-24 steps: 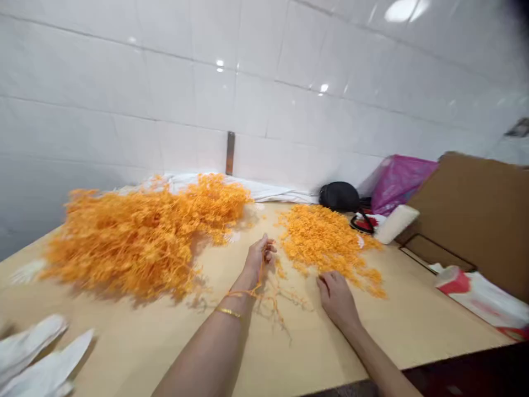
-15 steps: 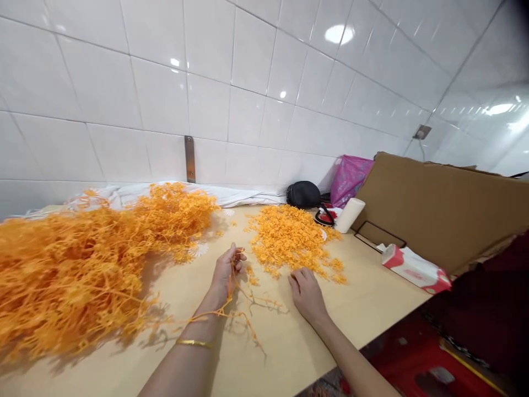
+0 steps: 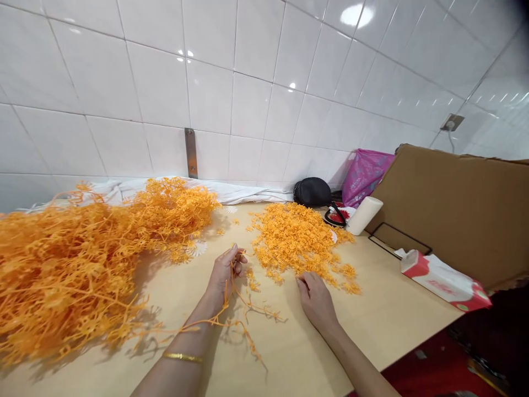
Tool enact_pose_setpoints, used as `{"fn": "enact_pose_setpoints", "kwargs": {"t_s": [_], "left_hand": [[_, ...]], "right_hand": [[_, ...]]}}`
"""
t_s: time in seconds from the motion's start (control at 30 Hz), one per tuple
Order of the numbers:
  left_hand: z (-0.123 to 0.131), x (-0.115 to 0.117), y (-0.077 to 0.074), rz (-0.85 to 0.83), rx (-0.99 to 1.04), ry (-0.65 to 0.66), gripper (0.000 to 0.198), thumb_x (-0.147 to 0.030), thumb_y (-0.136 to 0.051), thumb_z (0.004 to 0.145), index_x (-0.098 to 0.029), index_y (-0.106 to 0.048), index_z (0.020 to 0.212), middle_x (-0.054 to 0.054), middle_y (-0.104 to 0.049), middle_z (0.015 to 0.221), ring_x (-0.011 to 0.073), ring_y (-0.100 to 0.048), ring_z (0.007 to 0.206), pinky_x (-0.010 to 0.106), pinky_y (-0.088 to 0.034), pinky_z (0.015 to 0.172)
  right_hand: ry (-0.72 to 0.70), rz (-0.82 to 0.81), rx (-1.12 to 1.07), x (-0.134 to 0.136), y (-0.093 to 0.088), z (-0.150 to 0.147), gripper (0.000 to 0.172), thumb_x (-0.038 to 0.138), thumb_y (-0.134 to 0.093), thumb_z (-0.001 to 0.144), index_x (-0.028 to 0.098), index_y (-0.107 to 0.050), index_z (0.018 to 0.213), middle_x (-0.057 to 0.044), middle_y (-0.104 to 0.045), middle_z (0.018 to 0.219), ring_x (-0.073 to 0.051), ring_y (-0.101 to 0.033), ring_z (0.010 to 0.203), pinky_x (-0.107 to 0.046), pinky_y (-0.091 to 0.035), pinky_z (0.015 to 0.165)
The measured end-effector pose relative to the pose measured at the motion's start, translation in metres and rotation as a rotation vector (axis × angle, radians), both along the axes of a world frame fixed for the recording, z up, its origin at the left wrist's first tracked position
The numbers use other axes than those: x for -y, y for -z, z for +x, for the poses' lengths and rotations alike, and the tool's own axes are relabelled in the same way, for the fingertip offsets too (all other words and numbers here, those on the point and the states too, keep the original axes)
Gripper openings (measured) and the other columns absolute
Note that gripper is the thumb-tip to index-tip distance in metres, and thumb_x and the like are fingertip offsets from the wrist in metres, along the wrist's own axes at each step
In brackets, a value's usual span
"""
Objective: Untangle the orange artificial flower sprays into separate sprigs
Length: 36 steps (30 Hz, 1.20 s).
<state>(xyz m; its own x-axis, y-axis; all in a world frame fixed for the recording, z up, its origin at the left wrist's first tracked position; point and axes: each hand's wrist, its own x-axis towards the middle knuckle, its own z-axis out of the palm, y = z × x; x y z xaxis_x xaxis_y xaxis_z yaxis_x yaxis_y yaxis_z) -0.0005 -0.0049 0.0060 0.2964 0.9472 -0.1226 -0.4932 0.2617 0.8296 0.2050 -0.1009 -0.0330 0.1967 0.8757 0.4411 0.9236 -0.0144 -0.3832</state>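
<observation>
My left hand is closed around a thin orange plastic flower stem. Its bare branches hang down across my left forearm and lie over the table. By the near edge of a pile of small loose orange plastic blossoms rests my right hand, its fingers curled inward. Whether anything is between those fingers is hidden. To the left spreads a large tangled heap of orange plastic flower stems. A few orange bits lie just right of my left hand.
Along the tiled wall runs a white cloth. At the back right are a black pouch, a purple bag, a white roll and a black wire frame. A tissue box sits before a large cardboard sheet.
The view has shifted slightly, so things on the right appear farther right. My left hand keeps its hold on the stem, and both hands stay in nearly the same places.
</observation>
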Motion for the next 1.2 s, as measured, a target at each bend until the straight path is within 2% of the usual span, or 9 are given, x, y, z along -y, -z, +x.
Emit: {"fn": "enact_pose_setpoints", "kwargs": {"t_s": [0.43,0.73,0.97,1.2], "left_hand": [[-0.0010,-0.0020,-0.0006,-0.054,0.055,0.035,0.034,-0.043,-0.055,0.068,-0.012,-0.055,0.081,-0.001,-0.050,0.060,0.0041,-0.034,0.041,0.018,-0.029,0.041],[-0.0016,-0.0014,-0.0018,-0.088,0.077,0.016,0.038,-0.047,-0.055,0.068,-0.012,-0.055,0.082,-0.001,-0.050,0.059,0.0037,-0.035,0.041,0.018,-0.029,0.040],[-0.0016,0.0008,-0.0057,-0.097,0.094,0.013,0.038,-0.049,-0.054,0.068,-0.012,-0.055,0.079,-0.001,-0.050,0.058,0.0036,-0.035,0.040,0.018,-0.030,0.041],[-0.0034,-0.0018,-0.0014,-0.100,0.105,0.014,0.035,-0.046,-0.052,0.072,-0.012,-0.055,0.080,-0.001,-0.051,0.059,0.0036,-0.036,0.041,0.018,-0.030,0.041]], "right_hand": [[-0.013,0.025,-0.122,0.0051,-0.0051,0.0014,0.021,0.026,-0.035,0.083,0.020,-0.043,0.065,-0.002,-0.049,0.067,-0.017,-0.046,0.068,-0.029,-0.035,0.063],[0.002,0.003,-0.195,0.0063,-0.0051,0.0036,0.023,0.031,-0.035,0.083,0.020,-0.046,0.067,-0.003,-0.051,0.068,-0.018,-0.048,0.068,-0.030,-0.036,0.063],[0.001,-0.007,-0.201,0.0034,-0.0052,0.0058,0.025,0.034,-0.035,0.083,0.020,-0.048,0.066,-0.003,-0.053,0.067,-0.018,-0.049,0.064,-0.029,-0.038,0.058],[0.007,-0.010,-0.170,0.0025,-0.0067,0.0046,0.026,0.035,-0.036,0.082,0.021,-0.047,0.063,-0.002,-0.054,0.063,-0.016,-0.050,0.060,-0.027,-0.038,0.055]]}}
